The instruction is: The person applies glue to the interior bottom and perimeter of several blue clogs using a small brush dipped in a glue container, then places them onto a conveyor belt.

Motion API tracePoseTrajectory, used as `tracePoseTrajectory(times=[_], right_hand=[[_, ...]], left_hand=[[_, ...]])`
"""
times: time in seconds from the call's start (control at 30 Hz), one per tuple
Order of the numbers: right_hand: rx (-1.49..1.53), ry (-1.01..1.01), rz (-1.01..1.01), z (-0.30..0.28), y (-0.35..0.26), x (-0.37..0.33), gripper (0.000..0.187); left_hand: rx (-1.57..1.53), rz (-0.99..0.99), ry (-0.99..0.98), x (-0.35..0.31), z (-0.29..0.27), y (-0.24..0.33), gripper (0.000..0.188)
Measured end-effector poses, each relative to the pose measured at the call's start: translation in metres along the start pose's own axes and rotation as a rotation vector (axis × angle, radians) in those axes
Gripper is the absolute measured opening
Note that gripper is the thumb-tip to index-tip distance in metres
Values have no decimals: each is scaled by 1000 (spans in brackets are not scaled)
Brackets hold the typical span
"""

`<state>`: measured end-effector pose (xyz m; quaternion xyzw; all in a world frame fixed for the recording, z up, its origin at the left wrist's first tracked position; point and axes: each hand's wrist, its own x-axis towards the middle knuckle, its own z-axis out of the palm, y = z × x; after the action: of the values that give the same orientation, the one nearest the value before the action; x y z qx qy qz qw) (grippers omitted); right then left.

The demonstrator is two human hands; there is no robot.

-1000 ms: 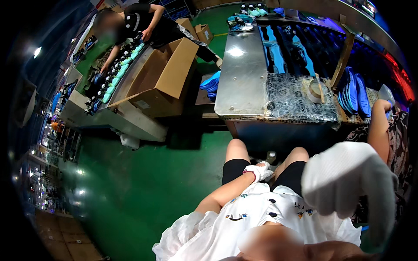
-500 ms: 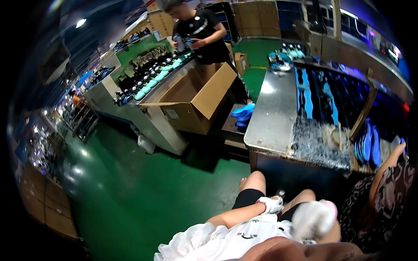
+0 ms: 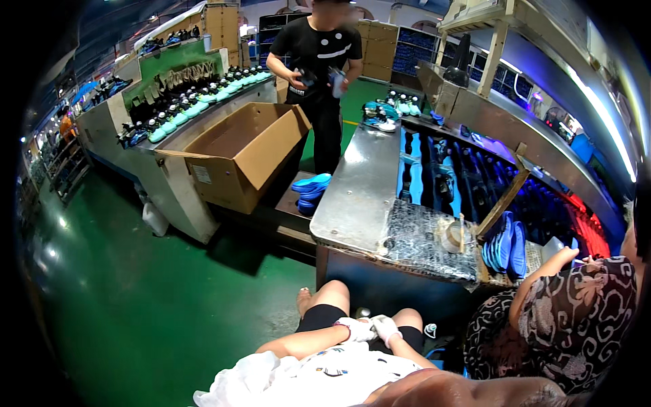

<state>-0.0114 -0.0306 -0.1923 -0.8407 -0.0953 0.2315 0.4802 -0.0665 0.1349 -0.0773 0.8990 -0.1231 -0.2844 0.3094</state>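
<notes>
In white gloves, the left hand [image 3: 359, 330] and right hand [image 3: 386, 328] meet over the lap, lower centre; whether they are clenched or grasping anything, I cannot tell. A small pale object [image 3: 364, 313] shows just above them. Right of centre, the metal bench [image 3: 356, 193] carries upright blue soles [image 3: 515, 249].

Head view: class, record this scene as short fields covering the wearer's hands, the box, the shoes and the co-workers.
Left hand: white-gloved
Right hand: white-gloved, close beside the left hand
Grasp: cannot be told
Cardboard box: open-topped, left of the metal bench
Shoes: lined up, mint-green soles
Co-worker in black T-shirt: standing, both hands occupied
Co-worker in patterned top: at the right
</notes>
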Motion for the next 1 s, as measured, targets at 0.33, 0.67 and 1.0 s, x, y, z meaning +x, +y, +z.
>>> tracePoseTrajectory(times=[0.33, 0.67, 1.0], right_hand=[[173, -121, 220, -12, -26, -9, 24], [296, -128, 190, -7, -16, -13, 16], [-291, -23, -133, 7, -6, 4, 43]], left_hand=[[59, -8, -77, 29, 17, -17, 34], [182, 34, -99, 41, 41, -36, 39], [25, 39, 47, 82, 83, -104, 31]])
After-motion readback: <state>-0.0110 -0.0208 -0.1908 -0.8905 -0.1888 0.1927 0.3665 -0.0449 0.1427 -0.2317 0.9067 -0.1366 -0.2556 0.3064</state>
